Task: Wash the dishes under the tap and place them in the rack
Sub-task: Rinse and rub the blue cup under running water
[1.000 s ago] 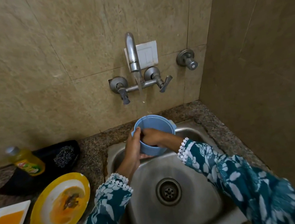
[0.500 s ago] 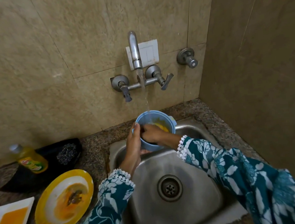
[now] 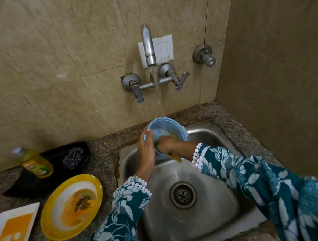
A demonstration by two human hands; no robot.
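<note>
A light blue bowl (image 3: 171,124) is held over the back of the steel sink (image 3: 215,173), under the running tap (image 3: 149,48). Water falls into the bowl, and yellow residue shows inside it. My left hand (image 3: 146,151) grips the bowl's left rim and outer wall. My right hand (image 3: 169,146) reaches over the front rim, fingers inside the bowl, so its fingertips are hidden. A dirty yellow plate (image 3: 72,206) and a dirty white rectangular plate (image 3: 11,234) lie on the counter at the left. No rack is in view.
A black tray (image 3: 32,184) at the back left holds a yellow dish-soap bottle (image 3: 35,163) and a steel scrubber (image 3: 73,157). The sink drain (image 3: 182,195) is uncovered. A side wall stands close on the right, with a separate valve (image 3: 204,55) on the back wall.
The water stream has grown from a thin trickle to a steady flow into the bowl. My right hand has pushed deeper inside the bowl. The left hand keeps its grip.
</note>
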